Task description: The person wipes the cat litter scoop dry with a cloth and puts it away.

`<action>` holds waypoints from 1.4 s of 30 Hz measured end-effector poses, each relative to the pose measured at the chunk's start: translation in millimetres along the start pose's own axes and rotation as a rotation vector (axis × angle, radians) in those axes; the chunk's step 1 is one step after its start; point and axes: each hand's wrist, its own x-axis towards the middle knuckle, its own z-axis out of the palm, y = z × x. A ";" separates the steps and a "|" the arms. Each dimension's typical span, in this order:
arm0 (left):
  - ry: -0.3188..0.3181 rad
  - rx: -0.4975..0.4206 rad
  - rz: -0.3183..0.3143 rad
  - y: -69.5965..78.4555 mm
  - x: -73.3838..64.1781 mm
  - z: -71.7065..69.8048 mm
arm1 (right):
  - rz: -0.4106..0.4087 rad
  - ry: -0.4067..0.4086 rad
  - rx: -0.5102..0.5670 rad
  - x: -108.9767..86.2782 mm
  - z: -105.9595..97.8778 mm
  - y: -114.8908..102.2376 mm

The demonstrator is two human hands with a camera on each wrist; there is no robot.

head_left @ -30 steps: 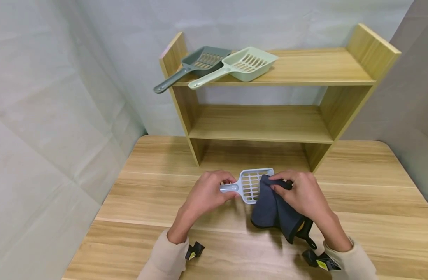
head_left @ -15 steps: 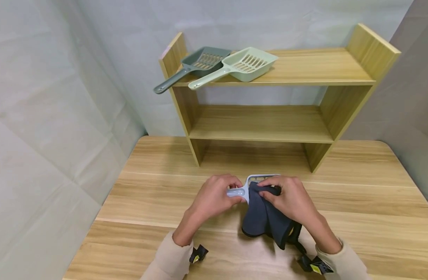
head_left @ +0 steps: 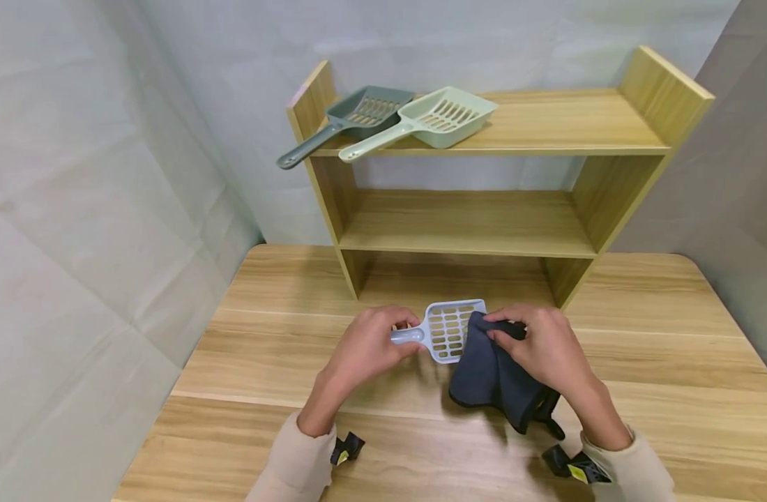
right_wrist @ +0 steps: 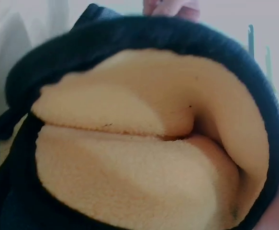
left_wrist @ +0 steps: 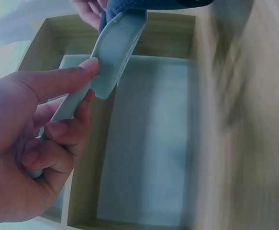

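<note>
In the head view my left hand [head_left: 372,341] grips the handle of a pale blue litter scoop [head_left: 443,340], thumb along it in the left wrist view. The slotted scoop [left_wrist: 117,50] is held up over the table and points right. My right hand [head_left: 542,343] pinches a dark navy cloth [head_left: 480,373] against the scoop's far end, covering part of the grid. This cloth hangs down in folds, with black edging and a loop at its lower corner. The right wrist view shows its tan, fleecy inner side [right_wrist: 129,100].
A wooden shelf unit [head_left: 468,223] stands at the back of the wooden table [head_left: 233,418]. On its top board lie a dark grey-green scoop [head_left: 367,111] and a light green scoop [head_left: 446,117], their handles jutting past the front edge. Pale fabric [head_left: 107,209] hangs behind and at the left.
Half a second ago the cloth lay over most of the scoop's grid. The hands have since moved apart, cloth rightward and scoop leftward, baring most of the slots, much as one second ago.
</note>
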 end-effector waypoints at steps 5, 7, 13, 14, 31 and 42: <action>0.001 -0.017 -0.019 -4.3 0.1 -7.4 | 0.016 0.034 -0.011 0.4 -9.7 6.2; -0.001 -0.026 -0.021 -6.4 -0.2 -10.6 | 0.032 0.045 -0.016 0.5 -13.1 9.0; 0.004 -0.040 -0.040 -11.7 -1.7 -20.6 | 0.059 0.087 -0.016 0.7 -19.8 18.3; 0.008 -0.042 -0.047 -12.3 -1.9 -22.2 | 0.061 0.096 -0.013 0.9 -20.8 19.4; 0.003 -0.094 0.068 -10.2 -1.6 -23.3 | 0.220 0.044 0.286 6.1 -22.5 17.3; 0.008 -0.085 0.179 -12.8 -1.9 -21.5 | 0.416 -0.110 0.822 5.8 -30.5 18.7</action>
